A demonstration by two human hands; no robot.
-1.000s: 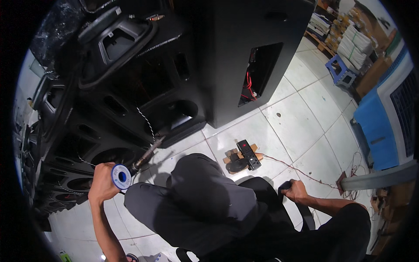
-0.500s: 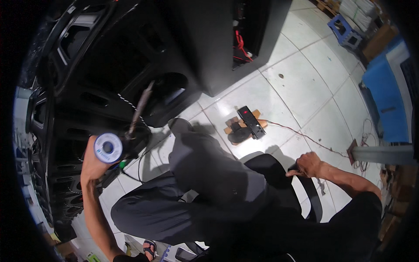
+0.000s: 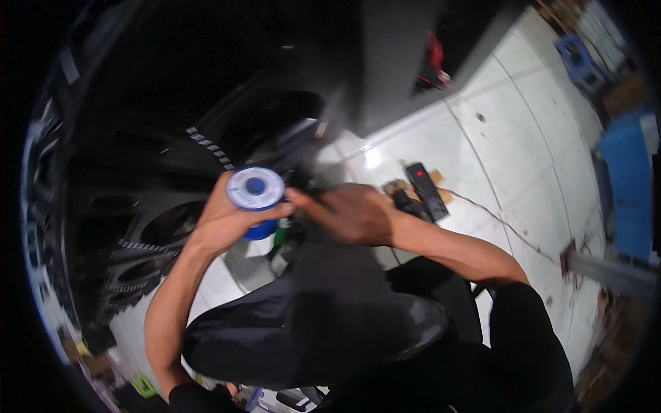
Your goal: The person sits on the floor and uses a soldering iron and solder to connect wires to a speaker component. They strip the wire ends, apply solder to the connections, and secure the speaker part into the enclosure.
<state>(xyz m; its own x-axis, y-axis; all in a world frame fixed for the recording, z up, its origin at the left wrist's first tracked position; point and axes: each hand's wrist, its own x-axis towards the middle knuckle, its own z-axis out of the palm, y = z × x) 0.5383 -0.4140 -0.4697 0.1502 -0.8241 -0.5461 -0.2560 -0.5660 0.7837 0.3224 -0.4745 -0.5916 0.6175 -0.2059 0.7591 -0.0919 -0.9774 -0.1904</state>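
My left hand (image 3: 224, 217) is closed around a spool of solder wire (image 3: 255, 188) with a white label and blue rim. Just below that hand shows a green piece (image 3: 279, 236), seemingly part of the soldering iron seen earlier; most of the iron is hidden or blurred. My right hand (image 3: 354, 213) has come up to the spool's right side, with a fingertip at or near its edge. Motion smears its fingers, so what they hold cannot be made out. Both hands are above my lap, before black speaker cabinets (image 3: 172, 89).
A grey-black cabinet (image 3: 396, 76) with red wires (image 3: 434, 51) in its opening stands ahead. On the tiled floor (image 3: 482, 165) lies a black power strip (image 3: 427, 193) with a red light and a trailing cord. A blue stool (image 3: 580, 62) is at the far right.
My right hand has moved left from beside my right knee to the spool. My left hand has moved right with the spool. The view has shifted, and the iron's barrel no longer shows clearly.
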